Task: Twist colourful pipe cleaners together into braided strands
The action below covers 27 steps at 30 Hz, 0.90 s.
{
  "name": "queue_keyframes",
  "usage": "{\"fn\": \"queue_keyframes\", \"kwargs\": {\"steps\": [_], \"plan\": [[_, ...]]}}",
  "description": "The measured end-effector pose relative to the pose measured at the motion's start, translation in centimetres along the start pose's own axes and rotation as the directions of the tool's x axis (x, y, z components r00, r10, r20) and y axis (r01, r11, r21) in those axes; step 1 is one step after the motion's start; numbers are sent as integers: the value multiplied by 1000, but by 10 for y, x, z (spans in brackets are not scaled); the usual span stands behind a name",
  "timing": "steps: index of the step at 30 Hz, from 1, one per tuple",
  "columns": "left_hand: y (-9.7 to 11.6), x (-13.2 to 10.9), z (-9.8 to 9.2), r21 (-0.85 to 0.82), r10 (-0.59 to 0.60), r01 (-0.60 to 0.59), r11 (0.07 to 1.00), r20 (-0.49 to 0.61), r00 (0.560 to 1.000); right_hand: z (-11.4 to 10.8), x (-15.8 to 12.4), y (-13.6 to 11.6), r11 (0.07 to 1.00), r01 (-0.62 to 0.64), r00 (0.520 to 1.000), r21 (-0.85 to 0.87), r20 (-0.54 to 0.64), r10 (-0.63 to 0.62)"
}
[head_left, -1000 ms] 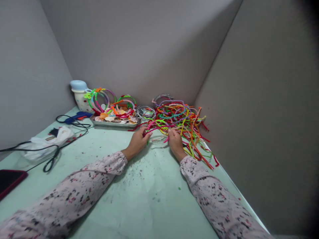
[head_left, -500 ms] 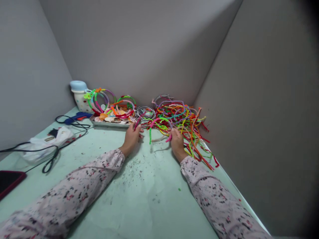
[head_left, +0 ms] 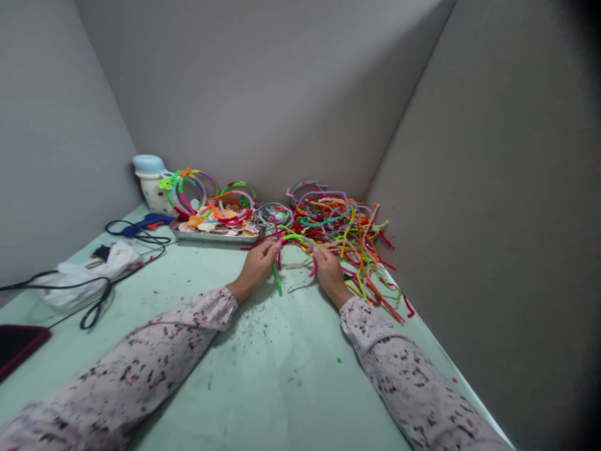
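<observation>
My left hand [head_left: 256,269] is closed, thumb and fingers pinched on a magenta pipe cleaner [head_left: 275,225] and the left side of a headband wrapped in pipe cleaners [head_left: 295,237]. The headband arches between my hands, lime green near the top. A green end [head_left: 277,280] hangs below my left fingers. My right hand [head_left: 330,272] grips the other side of the headband, where a pink end [head_left: 313,270] pokes out beneath the fingers. Both hands are just above the table, in front of a tangled pile of coloured pipe cleaners [head_left: 328,216].
A metal tray [head_left: 213,237] of shells with colourful wrapped headbands stands at the back left, beside a blue-lidded cup [head_left: 153,185]. Left lie a blue glue gun [head_left: 143,223], black cables [head_left: 110,285], a white plastic bag [head_left: 89,275] and a dark-screened device [head_left: 19,347].
My left hand has moved right and closed on the headband's left side, bringing the magenta pipe cleaner against it. My right hand, still gripping, has shifted slightly left.
</observation>
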<state>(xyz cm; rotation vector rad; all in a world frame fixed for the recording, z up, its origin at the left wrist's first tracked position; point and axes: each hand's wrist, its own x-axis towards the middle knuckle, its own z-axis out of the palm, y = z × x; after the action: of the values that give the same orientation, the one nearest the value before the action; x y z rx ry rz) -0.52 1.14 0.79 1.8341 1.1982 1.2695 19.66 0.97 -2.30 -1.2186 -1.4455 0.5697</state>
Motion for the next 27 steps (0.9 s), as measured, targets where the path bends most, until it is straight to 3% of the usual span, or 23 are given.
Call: {"fn": "queue_keyframes", "kwargs": {"steps": [2, 7, 12, 19, 27], "plan": [[-1, 0, 1, -46, -34, 35, 998, 16, 999, 1, 0, 1, 1000, 3, 1000, 23, 21, -3], [-6, 1, 1, -152, -151, 137, 979, -81, 985, 4, 1, 6, 961, -118, 992, 251, 63, 106], [-10, 2, 2, -259, -232, 214, 942, -42, 972, 4, 0, 4, 973, -115, 989, 199, 113, 93], [-9, 2, 2, -246, -176, 155, 957, -69, 982, 3, -1, 1, 982, -116, 984, 146, 154, 94], [-8, 2, 4, -194, -136, 135, 972, 8, 991, 3, -1, 1, 980, -121, 982, 159, 161, 95]]}}
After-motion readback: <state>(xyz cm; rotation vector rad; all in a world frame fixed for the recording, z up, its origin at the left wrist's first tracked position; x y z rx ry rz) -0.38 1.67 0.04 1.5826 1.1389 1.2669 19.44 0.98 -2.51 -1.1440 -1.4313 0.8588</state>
